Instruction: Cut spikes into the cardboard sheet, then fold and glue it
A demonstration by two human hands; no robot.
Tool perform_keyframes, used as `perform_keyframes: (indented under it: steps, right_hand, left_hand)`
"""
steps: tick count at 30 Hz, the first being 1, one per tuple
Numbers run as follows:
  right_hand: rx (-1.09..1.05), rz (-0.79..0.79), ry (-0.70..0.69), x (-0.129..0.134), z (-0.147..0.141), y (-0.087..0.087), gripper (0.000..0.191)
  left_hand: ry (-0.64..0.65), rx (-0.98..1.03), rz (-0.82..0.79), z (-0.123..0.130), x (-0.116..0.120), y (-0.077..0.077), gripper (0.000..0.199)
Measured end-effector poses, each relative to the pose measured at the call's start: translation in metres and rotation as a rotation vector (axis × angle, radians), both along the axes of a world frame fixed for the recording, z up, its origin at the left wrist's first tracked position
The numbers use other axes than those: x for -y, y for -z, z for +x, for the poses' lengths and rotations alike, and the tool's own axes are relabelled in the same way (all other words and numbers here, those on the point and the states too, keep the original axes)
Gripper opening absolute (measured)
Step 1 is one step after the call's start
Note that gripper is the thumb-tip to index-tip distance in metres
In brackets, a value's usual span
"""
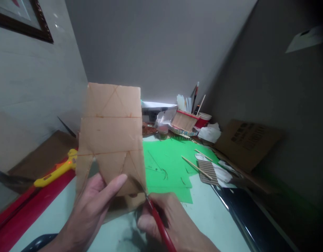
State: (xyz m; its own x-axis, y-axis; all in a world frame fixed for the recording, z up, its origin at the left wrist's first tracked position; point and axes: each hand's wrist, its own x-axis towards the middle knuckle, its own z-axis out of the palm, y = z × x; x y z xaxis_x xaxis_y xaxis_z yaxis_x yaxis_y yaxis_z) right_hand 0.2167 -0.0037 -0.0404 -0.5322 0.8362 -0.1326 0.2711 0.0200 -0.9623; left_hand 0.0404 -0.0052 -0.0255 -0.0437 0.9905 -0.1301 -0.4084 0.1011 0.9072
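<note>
Toward the near edge of the surface (208, 217), held lined cardboard (111, 134) in left hand (94, 204) and red-handled tool (159, 221) in right hand (176, 215).

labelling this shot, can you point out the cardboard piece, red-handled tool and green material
Cardboard piece (112, 134): head view, middle panel between the drawn lines.
Red-handled tool (160, 225): head view, on the red handle.
Green material (174, 164): head view, flat upper surface.

Impossible to read with certainty anywhere, even along the dark print (247, 134) on the brown cardboard (258, 150) between three and four o'clock, too blurred and slanted to make out.
</note>
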Motion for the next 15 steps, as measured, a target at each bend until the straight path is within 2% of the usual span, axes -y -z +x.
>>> perform_keyframes:
  steps: [4,8,11,15]
  right_hand:
    - [0.016,0.037,-0.004,0.002,0.003,-0.001,0.028]
    - [0.016,0.037,-0.006,0.000,0.001,0.006,0.029]
    - [0.006,0.042,-0.002,-0.004,-0.002,0.016,0.032]
    - [-0.011,0.082,0.017,-0.007,-0.007,0.028,0.037]
  left_hand:
    - [-0.016,0.005,-0.003,0.002,0.001,0.005,0.037]
    - [-0.056,-0.026,0.004,-0.001,0.004,0.008,0.033]
    - [-0.084,-0.077,-0.065,-0.002,0.005,0.004,0.032]
    - [-0.129,-0.100,-0.069,0.002,0.001,-0.004,0.044]
